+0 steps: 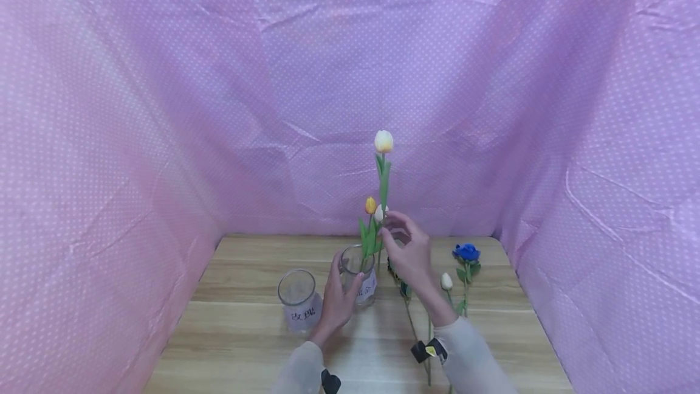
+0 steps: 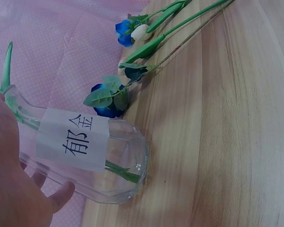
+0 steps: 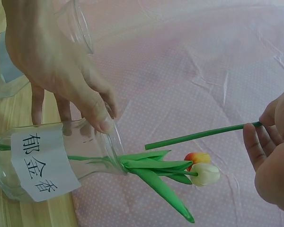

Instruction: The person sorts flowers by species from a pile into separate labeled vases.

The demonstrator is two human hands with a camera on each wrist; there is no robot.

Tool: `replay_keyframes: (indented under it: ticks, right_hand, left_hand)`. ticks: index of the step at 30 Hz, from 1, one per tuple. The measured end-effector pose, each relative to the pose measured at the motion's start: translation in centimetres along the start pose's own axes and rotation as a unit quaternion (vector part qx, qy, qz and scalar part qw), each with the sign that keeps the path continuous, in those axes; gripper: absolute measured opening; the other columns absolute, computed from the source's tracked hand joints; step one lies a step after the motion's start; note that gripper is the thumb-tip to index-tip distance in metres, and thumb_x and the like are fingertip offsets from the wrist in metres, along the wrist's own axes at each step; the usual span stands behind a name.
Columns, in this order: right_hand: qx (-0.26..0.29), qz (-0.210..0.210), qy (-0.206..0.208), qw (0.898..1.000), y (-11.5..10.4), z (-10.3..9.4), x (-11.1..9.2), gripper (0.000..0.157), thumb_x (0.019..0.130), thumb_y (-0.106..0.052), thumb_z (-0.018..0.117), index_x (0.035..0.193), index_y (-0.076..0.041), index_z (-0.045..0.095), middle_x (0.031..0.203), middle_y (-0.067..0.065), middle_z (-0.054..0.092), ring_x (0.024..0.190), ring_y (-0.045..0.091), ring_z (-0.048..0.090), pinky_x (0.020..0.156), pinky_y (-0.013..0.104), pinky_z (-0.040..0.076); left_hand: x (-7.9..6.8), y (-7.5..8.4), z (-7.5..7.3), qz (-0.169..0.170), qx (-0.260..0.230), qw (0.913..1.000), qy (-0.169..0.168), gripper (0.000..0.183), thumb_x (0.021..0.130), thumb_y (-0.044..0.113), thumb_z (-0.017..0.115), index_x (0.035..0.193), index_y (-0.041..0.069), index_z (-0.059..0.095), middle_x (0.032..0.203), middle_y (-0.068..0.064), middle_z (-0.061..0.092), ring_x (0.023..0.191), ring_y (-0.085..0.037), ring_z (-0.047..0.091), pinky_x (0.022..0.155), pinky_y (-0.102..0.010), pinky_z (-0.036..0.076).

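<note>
My left hand (image 1: 341,300) holds a clear glass vase (image 3: 42,161) with a white paper label by its neck, thumb and fingers on either side. Standing in it are a yellow-orange tulip (image 1: 370,205) and a white tulip (image 3: 207,174), their green stems visible through the glass. My right hand (image 1: 407,254) pinches the stem of another white tulip (image 1: 384,141), upright in the head view with its bloom high. In the right wrist view the bare lower end of this stem (image 3: 180,139) points towards the vase mouth, apart from it.
Left of my left hand stands a second labelled glass vase (image 1: 298,293). To the right, a blue rose (image 1: 466,253) and a white tulip (image 1: 446,281) lie on the wooden table (image 1: 229,321). Another blue rose (image 2: 109,101) lies near the held vase. Pink dotted cloth (image 1: 328,78) surrounds the table.
</note>
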State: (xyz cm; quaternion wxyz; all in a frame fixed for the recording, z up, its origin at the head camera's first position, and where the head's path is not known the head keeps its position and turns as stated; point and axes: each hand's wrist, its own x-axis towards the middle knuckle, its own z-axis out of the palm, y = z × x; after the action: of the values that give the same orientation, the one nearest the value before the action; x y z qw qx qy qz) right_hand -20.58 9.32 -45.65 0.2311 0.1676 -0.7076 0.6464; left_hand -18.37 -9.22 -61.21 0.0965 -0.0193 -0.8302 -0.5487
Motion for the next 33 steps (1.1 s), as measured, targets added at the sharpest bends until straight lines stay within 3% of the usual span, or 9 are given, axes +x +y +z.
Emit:
replay_keyframes:
  ticks: [10,14,20,26,33]
  right_hand:
    - [-0.001,-0.026,0.010,1.000,1.2,1.5,0.9,0.041,0.095,0.018,0.074,0.136,0.011,0.069,0.118,0.030,0.078,0.103,0.018,0.074,0.090,0.016,0.066]
    - [-0.011,-0.011,0.007,1.000,1.7,1.9,0.9,0.042,0.095,0.017,0.075,0.136,0.006,0.070,0.118,0.027,0.078,0.103,0.019,0.074,0.090,0.020,0.068]
    - [-0.021,0.007,0.003,1.000,2.7,2.4,0.5,0.041,0.095,0.015,0.077,0.132,-0.001,0.074,0.115,0.019,0.081,0.101,0.030,0.076,0.090,0.031,0.071]
    - [-0.030,0.007,-0.011,0.999,3.7,2.7,0.0,0.042,0.096,0.015,0.076,0.134,-0.003,0.074,0.116,0.019,0.081,0.101,0.035,0.078,0.091,0.030,0.071]
    - [-0.058,0.020,-0.016,0.998,4.4,3.2,-0.6,0.040,0.097,0.011,0.078,0.134,-0.003,0.073,0.116,0.017,0.082,0.100,0.028,0.078,0.090,0.021,0.068]
  left_hand:
    - [0.0,0.0,0.0,-0.002,-0.003,1.0000,0.001,0.082,0.112,0.050,0.067,0.179,0.027,0.025,0.174,-0.019,0.051,0.159,-0.044,0.052,0.129,-0.078,0.041]
    - [0.0,0.0,-0.1,-0.001,-0.006,1.0000,0.001,0.082,0.112,0.052,0.067,0.179,0.028,0.026,0.174,-0.019,0.051,0.159,-0.044,0.052,0.129,-0.079,0.041]
    - [0.0,0.1,-0.1,-0.002,-0.008,1.0000,0.001,0.083,0.111,0.050,0.068,0.179,0.027,0.026,0.174,-0.020,0.051,0.159,-0.045,0.053,0.129,-0.079,0.041]
    - [0.1,0.1,-0.1,-0.004,-0.003,1.0000,-0.001,0.084,0.111,0.053,0.067,0.179,0.028,0.025,0.175,-0.020,0.050,0.159,-0.046,0.052,0.128,-0.079,0.041]
    - [0.2,0.1,-0.1,-0.004,-0.002,1.0000,-0.001,0.085,0.111,0.053,0.068,0.179,0.027,0.024,0.175,-0.017,0.050,0.160,-0.044,0.051,0.131,-0.077,0.041]
